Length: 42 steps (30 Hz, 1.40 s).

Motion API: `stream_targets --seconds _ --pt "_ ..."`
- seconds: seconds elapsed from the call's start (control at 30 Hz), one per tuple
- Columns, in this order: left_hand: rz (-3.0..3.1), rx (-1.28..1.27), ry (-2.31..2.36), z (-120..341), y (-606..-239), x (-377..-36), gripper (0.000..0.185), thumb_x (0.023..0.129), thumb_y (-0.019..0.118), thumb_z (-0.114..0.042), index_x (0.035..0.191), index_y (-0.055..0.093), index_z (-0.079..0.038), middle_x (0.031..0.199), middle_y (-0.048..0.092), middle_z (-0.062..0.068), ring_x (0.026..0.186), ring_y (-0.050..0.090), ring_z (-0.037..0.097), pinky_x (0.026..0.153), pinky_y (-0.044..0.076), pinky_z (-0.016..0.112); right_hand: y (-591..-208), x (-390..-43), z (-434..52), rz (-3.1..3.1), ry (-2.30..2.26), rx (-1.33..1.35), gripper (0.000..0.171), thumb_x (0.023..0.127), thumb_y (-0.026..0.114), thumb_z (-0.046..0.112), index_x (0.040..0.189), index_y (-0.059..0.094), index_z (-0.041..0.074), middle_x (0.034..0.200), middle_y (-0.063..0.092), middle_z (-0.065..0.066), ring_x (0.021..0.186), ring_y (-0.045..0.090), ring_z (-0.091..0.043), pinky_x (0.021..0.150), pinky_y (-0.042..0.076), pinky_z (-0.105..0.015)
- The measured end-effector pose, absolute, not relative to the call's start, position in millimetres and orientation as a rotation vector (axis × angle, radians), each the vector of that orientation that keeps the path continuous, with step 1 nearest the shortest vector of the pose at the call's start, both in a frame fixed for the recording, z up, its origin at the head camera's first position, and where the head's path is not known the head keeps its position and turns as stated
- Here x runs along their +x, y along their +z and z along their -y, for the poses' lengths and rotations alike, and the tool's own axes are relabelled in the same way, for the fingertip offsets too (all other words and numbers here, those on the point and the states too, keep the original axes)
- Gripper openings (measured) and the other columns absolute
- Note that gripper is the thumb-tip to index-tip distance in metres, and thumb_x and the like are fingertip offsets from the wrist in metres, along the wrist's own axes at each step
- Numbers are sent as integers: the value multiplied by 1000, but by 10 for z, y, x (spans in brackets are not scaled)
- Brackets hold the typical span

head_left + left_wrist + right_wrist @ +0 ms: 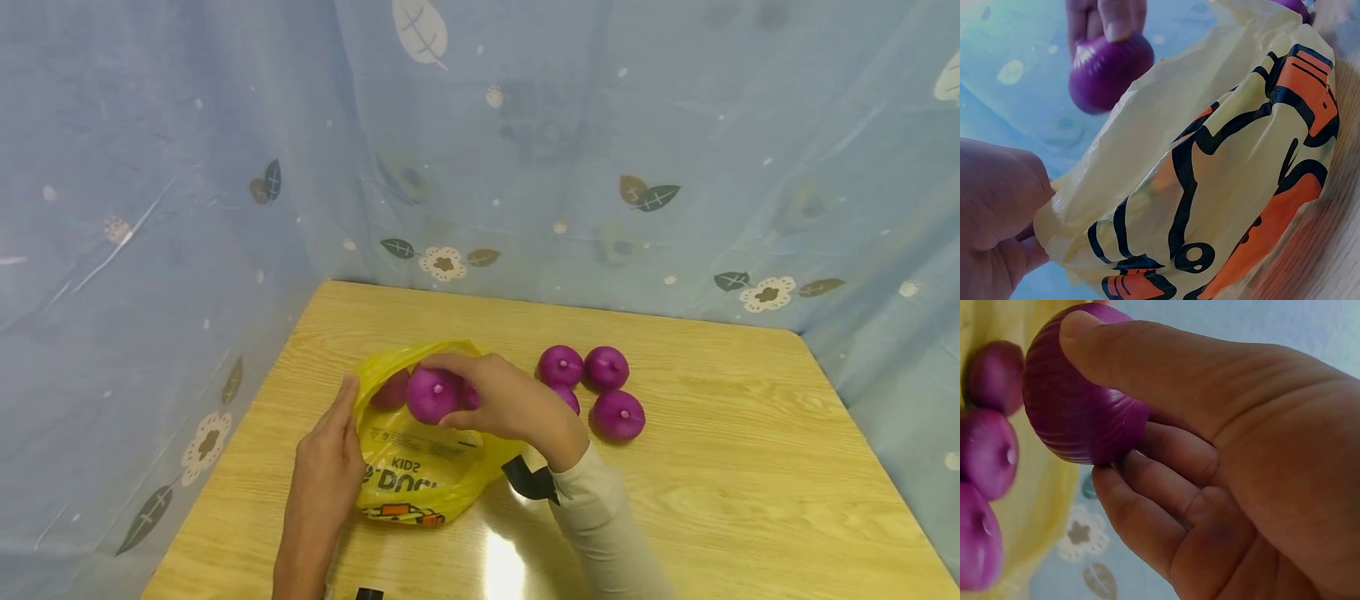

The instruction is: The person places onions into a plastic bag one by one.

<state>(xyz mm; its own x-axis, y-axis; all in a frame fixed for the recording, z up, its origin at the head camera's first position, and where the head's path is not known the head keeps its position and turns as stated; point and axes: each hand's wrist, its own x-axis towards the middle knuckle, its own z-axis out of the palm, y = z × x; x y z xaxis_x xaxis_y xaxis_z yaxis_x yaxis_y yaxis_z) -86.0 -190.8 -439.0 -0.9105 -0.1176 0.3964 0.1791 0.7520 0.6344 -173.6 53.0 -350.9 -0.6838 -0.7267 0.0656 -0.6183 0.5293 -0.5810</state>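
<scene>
Closest to the viewer in the head view, the person's left hand (327, 462) rests at the yellow plastic bag's (420, 467) 9 o'clock edge, and the left wrist view shows its fingers (997, 250) pinching the bag's rim, holding the mouth up. Printed with black and orange shapes, the bag lies on the wooden counter (712, 467) toward its left half, mouth facing 12 o'clock.

At the bag's mouth the right hand (498, 400) holds a purple onion (433, 393) just above the opening. Seen from the right wrist, the thumb (1147, 362) curls over the top of the onion (1079, 419) and the other fingers (1147, 487) cup it from below, so it sits firmly between them. More purple onions (988, 450) show against the yellow plastic beneath it.

At 3 o'clock of the right hand, a cluster of loose onions (600, 392) sits on the counter, close together, near the wrist but apart from the bag. Beyond them the counter runs bare out to its right and near edges, leaving wide room. A blue curtain with leaf and flower print (600, 167) closes in the far and left edges.
</scene>
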Motion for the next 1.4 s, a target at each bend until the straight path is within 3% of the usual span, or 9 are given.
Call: stream_targets --seconds 0.27,0.77,1.03,1.27,1.4 --pt "2546 -31 -972 1910 -4409 -872 58 108 50 4 163 41 -11 162 46 11 143 50 34 112 48 50 -3639 -1751 -217 -2585 -642 -1165 72 88 90 24 153 57 19 145 65 2 122 67 -16 107 55 -30" --pt "2524 -49 -957 1934 -4400 -837 65 102 55 13 162 43 -7 161 48 14 141 53 35 110 48 50 -3984 -1824 213 -2503 -538 -1172 69 90 88 26 152 59 25 138 70 8 118 68 -8 105 56 -28" --pt "2486 -65 -944 1931 -4408 -839 66 99 56 15 161 45 -7 159 51 15 139 54 34 110 46 46 -4124 -1854 273 -2491 -548 -1171 69 90 88 28 152 59 30 131 73 9 105 68 -2 98 58 -24" --pt "2509 -26 -966 1919 -4393 -821 65 101 56 12 161 44 -9 161 49 11 141 53 33 112 45 48 -4232 -1876 325 -2466 -559 -1243 67 89 89 27 150 61 26 114 77 9 75 63 5 86 56 -13" --pt "2506 -28 -966 1906 -4399 -827 63 102 57 10 161 45 -9 160 49 11 141 54 33 111 46 48 -4275 -1893 352 -2448 -587 -1259 66 89 89 26 148 62 26 113 76 12 80 64 6 87 56 -13"
